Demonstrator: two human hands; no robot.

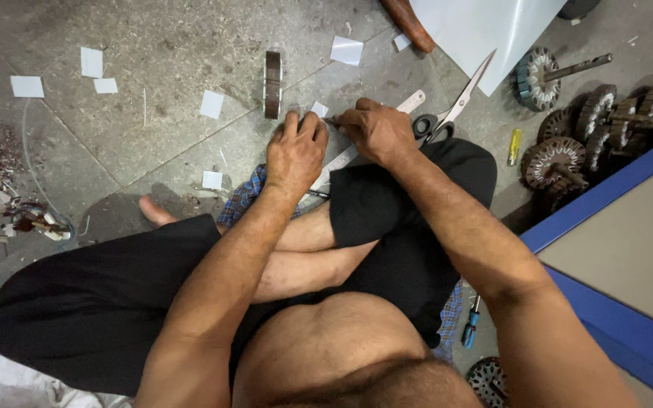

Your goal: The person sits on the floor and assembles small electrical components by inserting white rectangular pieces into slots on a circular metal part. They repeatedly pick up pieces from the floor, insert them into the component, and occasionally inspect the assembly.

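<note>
Both hands press the ruler (376,132): left hand (295,151) flat, right hand (376,130) pinching; it runs diagonally up-right

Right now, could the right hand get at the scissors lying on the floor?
Probably yes. The scissors lie open on the stone floor just beyond the right hand, handles toward it, with nothing between them. The hand seems to be pinching a small tool, so it may need to free its fingers first.

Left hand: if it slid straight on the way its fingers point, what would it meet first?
The left hand points up and away across the floor. Probably the small white paper square at its fingertips comes first, then the round stator core standing on edge beyond; depth is unclear.
</note>
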